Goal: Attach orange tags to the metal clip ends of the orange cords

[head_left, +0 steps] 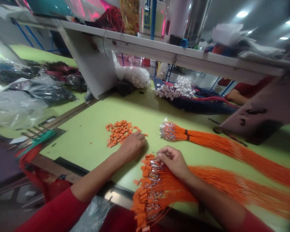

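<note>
Small orange plastic connector caps [119,132] lie in a loose pile on the green tabletop [79,129]. At the pile's right edge is my left hand [133,145], its fingers bent down beside a stray cap; what the fingertips hold, if anything, is hidden. My right hand [172,161] pinches a thin wire [155,152], whose metal tip sticks out to the left. Beneath that hand spreads a bundle of orange wires [207,177]. Many of its metal ends carry orange caps [142,193] at the table's front edge.
A second orange wire bundle [207,141], bound with a black band, lies behind my right hand. Farther back are dark wires with white connectors [181,88] and a bag of white pieces [136,76]. A shelf [145,40] spans above. Another person's arm [239,95] shows at right.
</note>
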`<state>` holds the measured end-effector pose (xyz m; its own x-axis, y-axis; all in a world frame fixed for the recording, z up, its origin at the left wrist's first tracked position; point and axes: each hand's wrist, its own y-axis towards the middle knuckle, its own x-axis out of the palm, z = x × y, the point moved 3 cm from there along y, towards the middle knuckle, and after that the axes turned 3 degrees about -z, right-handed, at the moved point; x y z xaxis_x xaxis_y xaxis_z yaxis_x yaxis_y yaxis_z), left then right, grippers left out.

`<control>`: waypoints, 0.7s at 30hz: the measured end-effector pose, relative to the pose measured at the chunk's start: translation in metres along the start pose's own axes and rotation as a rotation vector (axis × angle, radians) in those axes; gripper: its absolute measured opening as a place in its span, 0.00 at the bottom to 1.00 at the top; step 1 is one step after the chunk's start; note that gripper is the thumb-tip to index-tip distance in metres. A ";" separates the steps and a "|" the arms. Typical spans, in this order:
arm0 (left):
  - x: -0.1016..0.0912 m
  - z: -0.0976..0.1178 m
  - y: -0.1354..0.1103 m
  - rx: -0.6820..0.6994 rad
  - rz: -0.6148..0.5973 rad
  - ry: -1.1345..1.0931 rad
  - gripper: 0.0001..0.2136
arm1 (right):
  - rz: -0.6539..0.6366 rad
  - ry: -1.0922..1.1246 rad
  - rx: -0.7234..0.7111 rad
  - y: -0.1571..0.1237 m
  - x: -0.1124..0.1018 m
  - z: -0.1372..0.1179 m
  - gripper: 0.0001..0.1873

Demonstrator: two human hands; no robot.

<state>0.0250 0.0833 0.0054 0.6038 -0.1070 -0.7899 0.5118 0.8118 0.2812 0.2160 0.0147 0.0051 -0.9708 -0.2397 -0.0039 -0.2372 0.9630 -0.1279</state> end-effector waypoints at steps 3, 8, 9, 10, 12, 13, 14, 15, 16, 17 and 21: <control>-0.001 0.007 -0.010 -0.041 0.047 -0.108 0.11 | -0.006 0.001 0.008 -0.001 0.000 -0.001 0.15; 0.011 0.028 -0.042 -0.505 0.106 -1.103 0.11 | 0.011 -0.021 -0.035 -0.004 0.003 -0.004 0.15; 0.015 0.033 -0.047 -0.587 0.121 -1.264 0.12 | 0.023 -0.041 -0.051 -0.005 0.004 -0.005 0.15; 0.017 0.037 -0.051 -0.646 0.142 -1.382 0.12 | 0.038 -0.065 -0.069 -0.006 0.005 -0.006 0.14; 0.021 0.042 -0.056 -0.711 0.184 -1.508 0.13 | 0.054 -0.118 -0.106 -0.008 0.007 -0.008 0.13; 0.021 0.044 -0.058 -0.734 0.195 -1.539 0.13 | 0.054 -0.141 -0.122 -0.009 0.008 -0.008 0.12; 0.022 0.045 -0.059 -0.758 0.206 -1.559 0.14 | 0.050 -0.160 -0.135 -0.010 0.009 -0.009 0.11; 0.023 0.046 -0.060 -0.781 0.214 -1.571 0.15 | 0.044 -0.175 -0.147 -0.011 0.010 -0.009 0.10; 0.023 0.047 -0.061 -0.802 0.223 -1.579 0.16 | 0.037 -0.186 -0.158 -0.012 0.011 -0.009 0.10; 0.024 0.048 -0.061 -0.819 0.234 -1.584 0.17 | 0.033 -0.193 -0.168 -0.013 0.011 -0.010 0.10; 0.025 0.053 -0.062 -0.834 0.288 -1.609 0.17 | 0.025 -0.221 -0.184 -0.015 0.012 -0.010 0.08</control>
<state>0.0407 -0.0003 -0.0025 0.7965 0.0970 0.5968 0.2006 0.8888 -0.4121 0.2079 -0.0009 0.0168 -0.9502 -0.2168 -0.2237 -0.2349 0.9703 0.0573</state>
